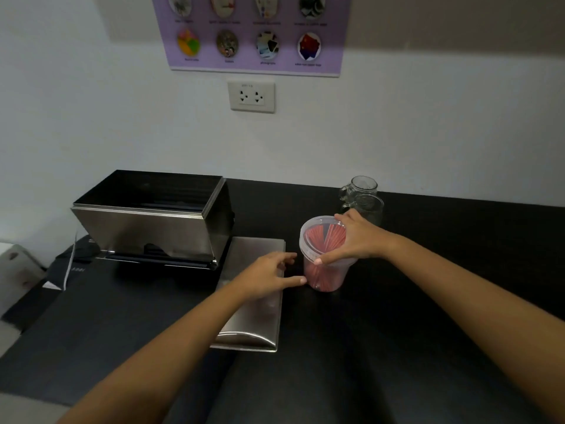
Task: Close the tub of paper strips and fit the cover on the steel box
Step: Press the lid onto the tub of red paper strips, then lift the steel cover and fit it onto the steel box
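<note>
A clear plastic tub holding red paper strips stands on the black counter, with a translucent lid lying on its mouth. My right hand rests on the lid's right side, thumb against the rim, fingers spread over the top. My left hand hovers just left of the tub with fingers apart; its thumb tip touches the tub's side. Beneath that hand a flat steel cover lies on the counter. The open steel box stands at the left, its top uncovered.
Two glass jars stand behind the tub near the wall. A dark bag with a white strip lies left of the box. A wall socket and a purple poster are on the wall above.
</note>
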Tool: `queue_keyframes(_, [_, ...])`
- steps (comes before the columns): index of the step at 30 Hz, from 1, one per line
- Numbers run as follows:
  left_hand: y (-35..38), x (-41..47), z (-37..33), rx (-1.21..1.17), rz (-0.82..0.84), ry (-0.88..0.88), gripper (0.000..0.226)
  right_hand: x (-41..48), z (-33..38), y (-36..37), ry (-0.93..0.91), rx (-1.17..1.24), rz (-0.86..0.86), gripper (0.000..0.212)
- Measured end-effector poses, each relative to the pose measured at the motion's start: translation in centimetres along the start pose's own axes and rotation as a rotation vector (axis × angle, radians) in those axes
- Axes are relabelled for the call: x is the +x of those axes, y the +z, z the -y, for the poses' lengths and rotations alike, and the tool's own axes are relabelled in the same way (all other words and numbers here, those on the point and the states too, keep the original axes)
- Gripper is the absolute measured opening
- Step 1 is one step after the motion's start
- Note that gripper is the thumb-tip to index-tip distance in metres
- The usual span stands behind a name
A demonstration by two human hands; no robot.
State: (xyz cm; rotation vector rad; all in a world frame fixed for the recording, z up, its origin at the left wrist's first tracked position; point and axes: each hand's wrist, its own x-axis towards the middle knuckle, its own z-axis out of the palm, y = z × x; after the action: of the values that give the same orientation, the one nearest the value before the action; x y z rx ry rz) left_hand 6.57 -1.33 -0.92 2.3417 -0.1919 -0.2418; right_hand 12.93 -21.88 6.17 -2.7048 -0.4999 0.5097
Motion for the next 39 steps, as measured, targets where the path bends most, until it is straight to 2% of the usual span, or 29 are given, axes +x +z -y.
queue_keyframes(3, [-1.0,-4.5,1.9,0.056,-0.108,-0.035,0.055,-0.2,1.1,0.5,-0.033,-0.018,0.076,0.122])
queue_keyframes(5, [-1.3,-7.5,3.3,0.001,-0.141,-0.087,0.051,-0.7,1.5,1.1,-0.056,-0.059,0.11,0.127])
queue_keyframes(7, [-1.7,-9.8,5.5,-0.035,-0.169,-0.138,0.051,-1.3,2.5,1.8,-0.039,-0.055,0.059,0.132])
queue_keyframes(8, [-1.9,-9.8,5.7,-0.04,-0.198,-0.149,0.053,-1.8,2.2,1.3,-0.052,-0.046,-0.031,0.129])
queue_keyframes(10, [-2.4,-9.4,5.8,-0.083,-0.254,-0.202,0.058,-2.5,2.0,0.2,-0.116,-0.041,-0.234,0.114])
queue_keyframes(12, [-2.8,-8.8,5.7,-0.112,-0.277,-0.247,0.064,-3.1,2.6,-0.2,-0.188,-0.065,-0.349,0.093])
queue_keyframes(17, [-3.2,-8.1,6.4,-0.014,-0.22,-0.315,0.063,-4.5,5.0,2.1,-0.261,-0.083,-0.391,0.063])
queue_keyframes(20, [-3.3,-7.5,7.2,-0.009,-0.131,-0.36,0.073,-5.1,6.8,4.3,-0.263,-0.017,-0.417,0.051])
queue_keyframes(25, [-3.6,-6.7,8.3,0.042,-0.046,-0.336,0.076,-4.3,9.1,8.6,-0.127,0.078,-0.331,0.051])
queue_keyframes(30, [-3.5,-6.1,9.3,0.058,-0.079,-0.367,0.07,-2.9,9.5,12.5,0.166,0.29,-0.224,0.055])
queue_keyframes(34, [-3.1,-6.2,9.8,0.132,-0.026,-0.332,0.067,-2.3,9.2,14.9,0.337,0.334,-0.218,0.06])
queue_keyframes(39, [-3.0,-6.4,9.5,0.112,0.0,-0.295,0.063,-1.9,9.2,16.7,0.404,0.38,-0.197,0.056])
